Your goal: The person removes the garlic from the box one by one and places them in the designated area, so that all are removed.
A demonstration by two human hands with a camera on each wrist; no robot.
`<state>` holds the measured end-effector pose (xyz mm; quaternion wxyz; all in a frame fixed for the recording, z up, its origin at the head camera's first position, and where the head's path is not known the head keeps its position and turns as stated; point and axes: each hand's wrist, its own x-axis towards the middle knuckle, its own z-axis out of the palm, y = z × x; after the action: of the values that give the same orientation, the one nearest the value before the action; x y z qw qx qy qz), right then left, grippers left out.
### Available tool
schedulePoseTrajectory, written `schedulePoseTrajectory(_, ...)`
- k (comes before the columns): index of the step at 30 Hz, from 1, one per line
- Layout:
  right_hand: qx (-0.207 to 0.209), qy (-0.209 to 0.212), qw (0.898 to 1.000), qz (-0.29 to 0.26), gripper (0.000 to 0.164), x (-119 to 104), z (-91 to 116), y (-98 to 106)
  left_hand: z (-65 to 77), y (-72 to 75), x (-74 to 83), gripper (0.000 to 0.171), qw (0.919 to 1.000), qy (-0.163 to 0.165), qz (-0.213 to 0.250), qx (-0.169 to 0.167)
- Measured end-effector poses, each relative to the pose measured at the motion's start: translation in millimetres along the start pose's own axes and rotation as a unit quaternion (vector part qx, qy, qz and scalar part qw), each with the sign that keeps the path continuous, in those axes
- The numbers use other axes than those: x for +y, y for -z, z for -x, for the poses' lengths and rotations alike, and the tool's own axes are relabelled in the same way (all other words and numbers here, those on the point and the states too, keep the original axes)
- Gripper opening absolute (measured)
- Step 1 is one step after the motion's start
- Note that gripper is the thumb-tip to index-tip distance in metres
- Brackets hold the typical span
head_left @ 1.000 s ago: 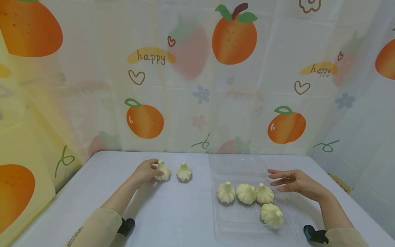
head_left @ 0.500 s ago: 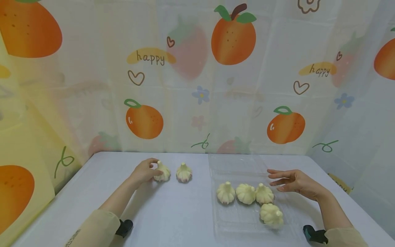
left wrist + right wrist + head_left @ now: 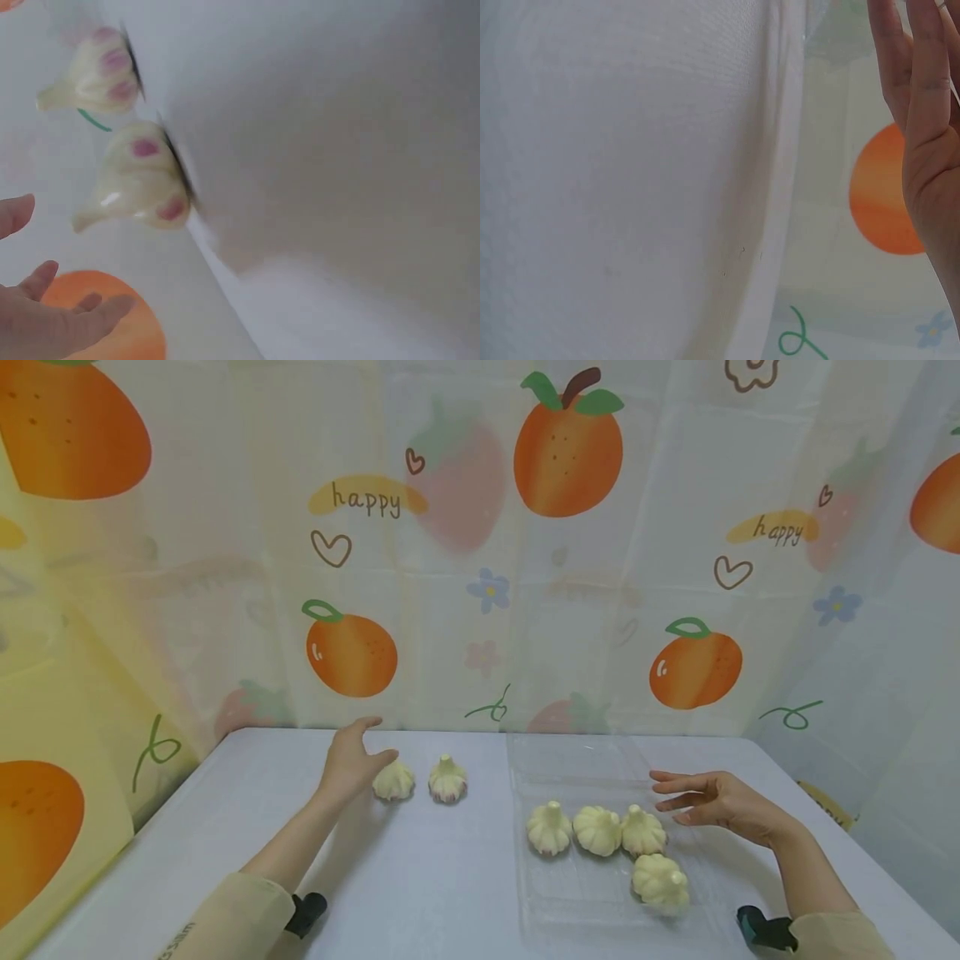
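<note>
My left hand point(image 3: 349, 765) is just above and beside a garlic bulb point(image 3: 394, 782) on the left of the table, thumb and fingers spread apart. In the left wrist view a gap shows between the fingers and this bulb point(image 3: 146, 176), which stands upright. A second garlic bulb point(image 3: 448, 781) stands just to its right. My right hand point(image 3: 723, 808) hovers by the right side of a clear plastic tray point(image 3: 577, 906), fingers extended and holding nothing. Three garlic bulbs form a row in the tray, with another bulb point(image 3: 660, 883) in front of the right one.
The white table point(image 3: 427, 877) reaches back to a hanging fruit-print curtain point(image 3: 570, 610). The tray's transparent edges are hard to make out against the tabletop. Both forearms rise from the near edge with a black strap at each wrist.
My left hand has let go of the left garlic bulb and its fingers have opened and moved up. The bulb stays in place. My right hand has not moved.
</note>
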<state>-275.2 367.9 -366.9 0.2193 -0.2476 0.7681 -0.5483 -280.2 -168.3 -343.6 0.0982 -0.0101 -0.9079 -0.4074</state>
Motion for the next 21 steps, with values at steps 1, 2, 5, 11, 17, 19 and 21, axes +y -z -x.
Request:
schedulePoseTrajectory(1,0.001,-0.002,1.0,0.001,0.049,-0.2,-0.1,-0.1,1.0,-1.1,3.3,0.062,1.0,-0.004,0.002,0.002)
schedulePoseTrajectory(2,0.003,-0.003,1.0,0.002,0.049,-0.5,-0.2,-0.2,2.2,-2.5,6.7,0.061,1.0,-0.007,0.006,0.003)
schedulePoseTrajectory(5,0.007,-0.005,1.0,0.004,0.05,-1.0,-0.4,-0.5,6.5,-7.4,17.9,0.061,0.9997,-0.018,0.015,0.001)
schedulePoseTrajectory(11,0.005,-0.001,1.0,0.002,0.05,-1.2,0.4,-0.7,14.3,-20.2,36.7,0.058,0.9984,-0.049,0.024,0.012)
schedulePoseTrajectory(17,-0.001,0.006,1.0,-0.004,0.047,-2.0,0.1,-1.7,27.4,-35.0,56.4,0.055,0.9954,-0.08,0.054,0.0)
schedulePoseTrajectory(19,-0.003,0.011,1.0,-0.005,0.046,-2.7,-0.2,-2.3,33.1,-41.0,64.5,0.053,0.9938,-0.091,0.064,-0.005)
schedulePoseTrajectory(21,-0.007,0.017,1.0,-0.006,0.045,-3.5,-0.4,-3.1,38.7,-47.3,72.1,0.051,0.9922,-0.103,0.07,-0.012)
